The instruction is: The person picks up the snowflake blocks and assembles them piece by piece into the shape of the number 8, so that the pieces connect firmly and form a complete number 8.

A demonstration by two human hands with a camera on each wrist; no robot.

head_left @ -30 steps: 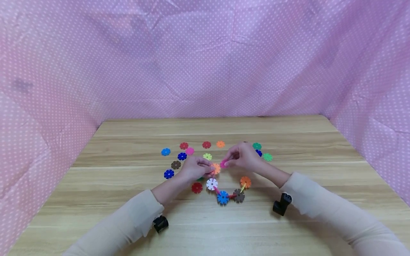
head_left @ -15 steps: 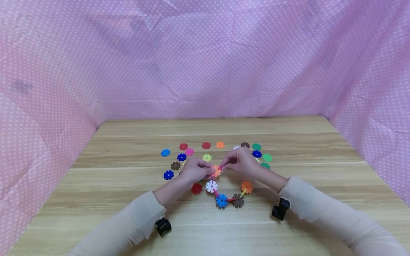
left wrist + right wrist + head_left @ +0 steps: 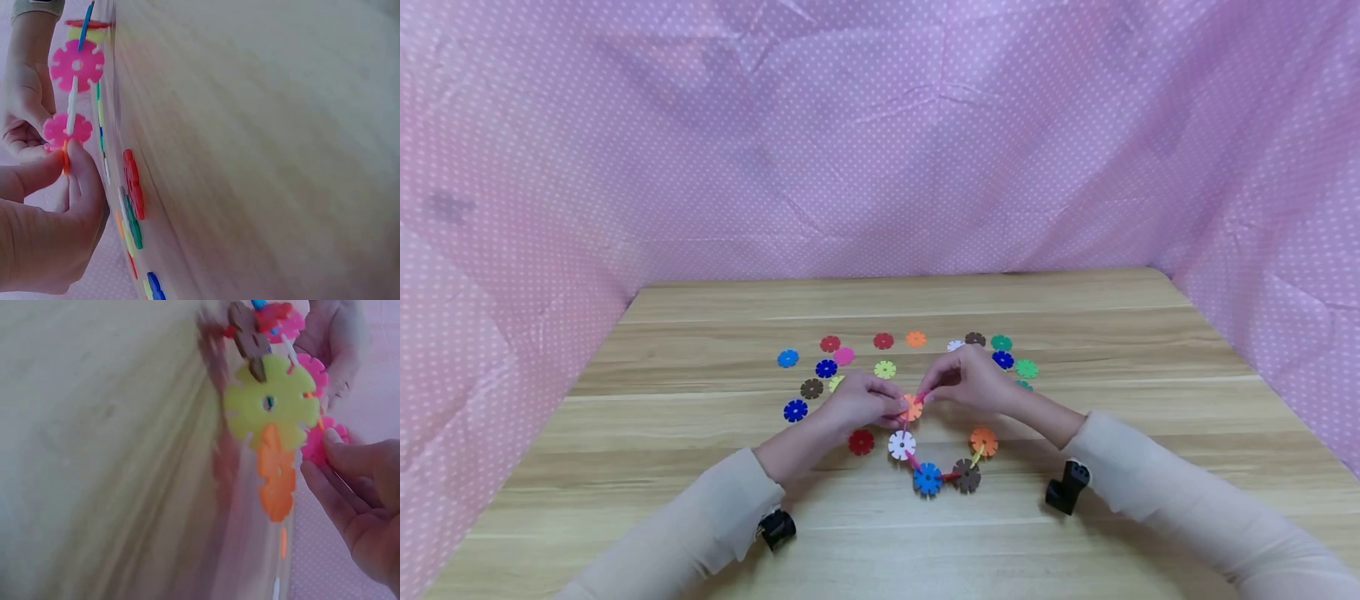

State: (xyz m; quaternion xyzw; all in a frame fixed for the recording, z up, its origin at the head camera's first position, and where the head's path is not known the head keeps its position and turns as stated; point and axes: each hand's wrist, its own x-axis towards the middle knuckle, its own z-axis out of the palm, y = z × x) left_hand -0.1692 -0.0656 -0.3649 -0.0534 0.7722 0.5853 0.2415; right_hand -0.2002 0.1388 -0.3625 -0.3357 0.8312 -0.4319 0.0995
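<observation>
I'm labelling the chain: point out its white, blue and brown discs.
White disc [image 3: 902, 446]: head view, on its centre.
Blue disc [image 3: 928, 479]: head view, on its centre.
Brown disc [image 3: 967, 476]: head view, on its centre.

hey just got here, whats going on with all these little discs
A person's left hand pinches an orange disc while the right hand holds a pink disc against it. The orange one belongs to a chain of joined discs. More loose discs lie flat on the table.
</observation>
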